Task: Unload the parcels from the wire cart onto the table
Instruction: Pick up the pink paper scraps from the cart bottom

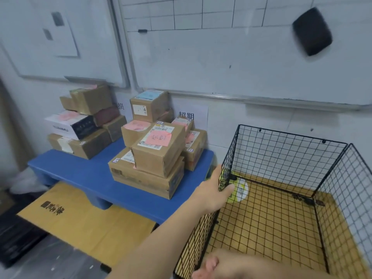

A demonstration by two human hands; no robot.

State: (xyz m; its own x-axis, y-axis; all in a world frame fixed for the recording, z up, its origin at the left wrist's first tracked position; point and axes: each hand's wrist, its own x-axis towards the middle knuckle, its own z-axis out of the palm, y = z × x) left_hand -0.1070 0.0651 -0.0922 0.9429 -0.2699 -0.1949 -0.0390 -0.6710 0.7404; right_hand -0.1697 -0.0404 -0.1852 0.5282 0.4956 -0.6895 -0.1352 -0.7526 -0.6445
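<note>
Gripping the left wall of the wire cart (285, 156), the left hand (215, 191) is nearer the parcels (157, 152) on the desk (84, 174); the right hand (211, 265) is too blurred to tell.

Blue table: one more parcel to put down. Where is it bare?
The blue table is bare along its front-left edge, before the left parcel stack, and in the lane between that and the right parcel stack. Its right end, beside the wire cart, is crowded.

Wire cart (281, 156) is black coated metal, lined with a matt cardboard sheet (271, 218). Parcels (155, 160) are matt brown cardboard, with paper labels (148, 145) and pink notes (160, 138). Table (90, 174) looks like smooth blue plastic.
</note>
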